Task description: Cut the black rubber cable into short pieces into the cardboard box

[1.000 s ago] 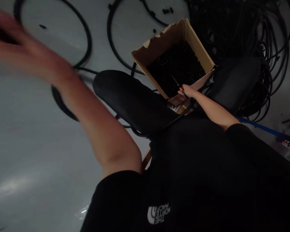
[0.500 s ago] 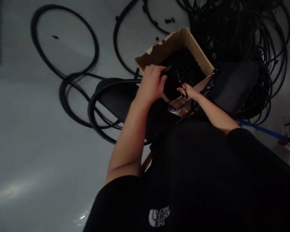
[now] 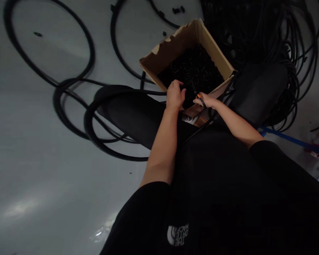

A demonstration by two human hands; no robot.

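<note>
My left hand (image 3: 175, 95) is closed around a black hose (image 3: 138, 91) at the near left edge of an open cardboard box (image 3: 215, 44). The hose reaches the hand from the left, across my thigh. My right hand (image 3: 208, 101) grips a pair of scissors (image 3: 199, 96) with orange and black handles by the box's near wall. Their dark blades point away from me over the box and are hard to make out. Short black cut pieces (image 3: 199, 65) lie in a heap inside the box.
Loops of black hose (image 3: 93, 58) lie on the grey floor (image 3: 42, 159) to the left. A big tangle of black hoses (image 3: 268, 32) is piled at the upper right. A blue bar (image 3: 289, 139) runs along the right. A few small black bits (image 3: 178, 10) lie beyond the box.
My left hand has come down and nearer to me, closer to the scissors, with the hose in it. My right hand stays nearly in place. The view has shifted slightly.
</note>
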